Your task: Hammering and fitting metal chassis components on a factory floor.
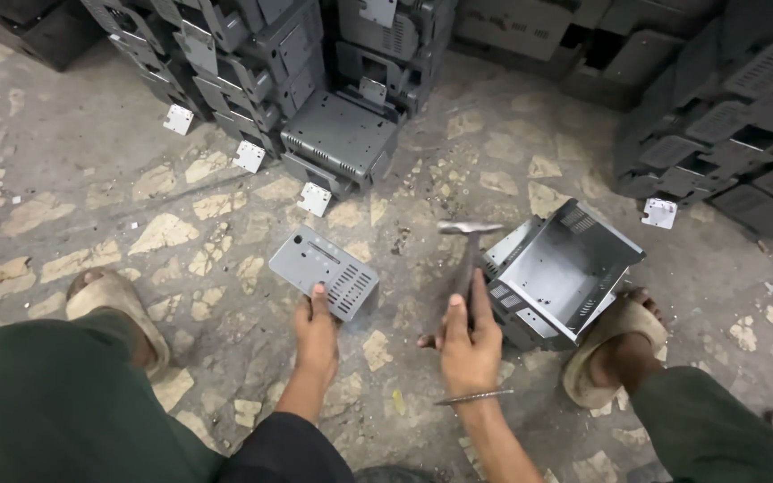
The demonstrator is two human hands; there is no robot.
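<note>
A dusty stone-chip floor bears stacked grey metal casings, small white plates and an open metal box.

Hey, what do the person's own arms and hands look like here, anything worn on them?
Both forearms are bare, with no sleeves showing and no gloves. The left hand wears nothing that shows: no ring, band or watch. The right hand has a thin silver-coloured metal bangle around the wrist. Nothing else is worn on either arm in this view.
</note>
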